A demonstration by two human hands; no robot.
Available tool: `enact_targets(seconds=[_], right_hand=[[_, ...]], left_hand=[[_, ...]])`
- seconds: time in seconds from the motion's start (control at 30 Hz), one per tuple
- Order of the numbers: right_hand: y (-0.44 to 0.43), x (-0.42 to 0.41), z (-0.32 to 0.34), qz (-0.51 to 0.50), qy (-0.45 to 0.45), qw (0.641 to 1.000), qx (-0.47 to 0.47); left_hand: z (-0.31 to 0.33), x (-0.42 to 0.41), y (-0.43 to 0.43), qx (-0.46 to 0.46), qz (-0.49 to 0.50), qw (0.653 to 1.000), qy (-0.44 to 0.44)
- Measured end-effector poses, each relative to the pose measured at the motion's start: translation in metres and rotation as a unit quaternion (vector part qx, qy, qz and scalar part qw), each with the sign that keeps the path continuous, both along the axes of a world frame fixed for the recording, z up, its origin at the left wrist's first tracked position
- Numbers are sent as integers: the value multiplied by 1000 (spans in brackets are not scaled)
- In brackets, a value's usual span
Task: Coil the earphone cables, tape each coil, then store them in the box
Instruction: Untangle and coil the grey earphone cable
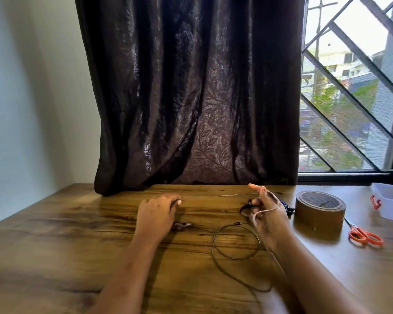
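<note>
Right hand (264,215) holds turns of pale cable (232,195) wound round its fingers; left hand (157,211) pinches the free run. Keep that run taut; lay each turn beside the last.

No text can be read; the tape roll (320,211), at three o'clock on the desk (77,245), bears seemingly printed lettering, too blurred.

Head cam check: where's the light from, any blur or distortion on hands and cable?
Head view: daylight enters from the window on the right, sheen on the curtain, its sides tilted by the wide-angle lens; left hand and right hand slightly motion-blurred, pale cable between them faint.
</note>
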State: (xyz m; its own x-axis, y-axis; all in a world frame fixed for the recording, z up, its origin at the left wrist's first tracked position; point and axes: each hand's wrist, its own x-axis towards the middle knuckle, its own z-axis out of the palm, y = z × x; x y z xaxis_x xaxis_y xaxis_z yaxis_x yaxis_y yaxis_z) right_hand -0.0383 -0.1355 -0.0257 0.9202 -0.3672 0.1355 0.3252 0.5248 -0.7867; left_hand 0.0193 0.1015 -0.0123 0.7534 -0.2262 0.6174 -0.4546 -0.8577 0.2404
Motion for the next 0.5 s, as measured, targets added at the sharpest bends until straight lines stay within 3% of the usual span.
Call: enact_targets(seconds=[0.17,0.3,0.37,0.43,0.5], right_hand=[[2,1,2,-18,-12,1000,5],[0,3,3,-29,-12,999,14],[0,4,2,-22,-8,999,28],[1,3,1,6,0,999,34],[2,3,1,45,7,999,27]], left_hand=[[-1,1,7,-23,34,999,-20],[-1,9,16,-167,2,986,17],[-2,11,17,-268,-18,961,65],[2,7,12,-453,-49,879,142],[9,3,7,-622,-96,745,223]])
